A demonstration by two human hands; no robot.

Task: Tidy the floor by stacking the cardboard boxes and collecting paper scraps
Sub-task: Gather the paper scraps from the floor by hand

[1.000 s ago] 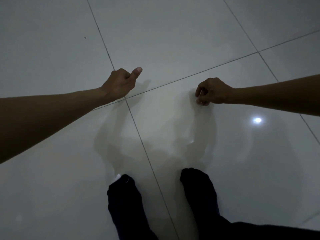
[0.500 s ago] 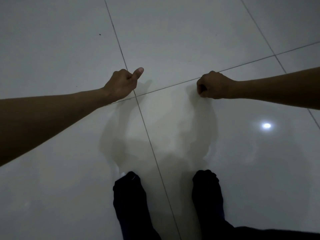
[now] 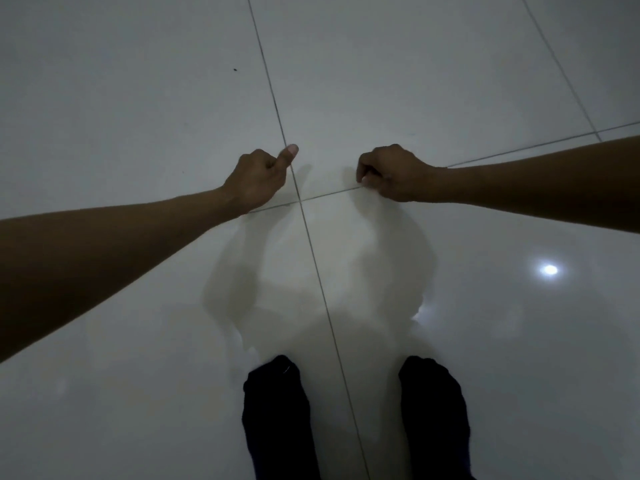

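— Looking down, what do the hands show?

— Both arms reach out over the floor (image 3: 138, 81), one from each side. The left hand (image 3: 258, 178) is a closed fist with only the thumb (image 3: 289, 154) stuck out, pointing to the far side. Nothing shows in its grip.

— And the other one?

— The right hand (image 3: 391, 174) is curled tight too, knuckles up, fingertips tucked under toward the left. There is a pale fleck at the fingertips. It may be a nail or a paper scrap pinched there; I cannot tell which.

— How do the two hands sit against each other?

— Near one another but apart, with a bare strip of tile between them. Both hang above the floor and cast soft shadows on it.

— What lies under them?

— Glossy pale tiles. Two thin dark joints cross (image 3: 300, 201) just near of the gap between the fists; the left thumb sits over the joint that runs far and near.

— Anything else on the tiles?

— A tiny dark speck (image 3: 234, 69) far off on the left tile, and a bright spot of reflected light (image 3: 549, 270) to the right. At the near edge stand two feet in dark socks, the left sock (image 3: 275, 410) and the right sock (image 3: 434, 410), one on each side of the long joint.
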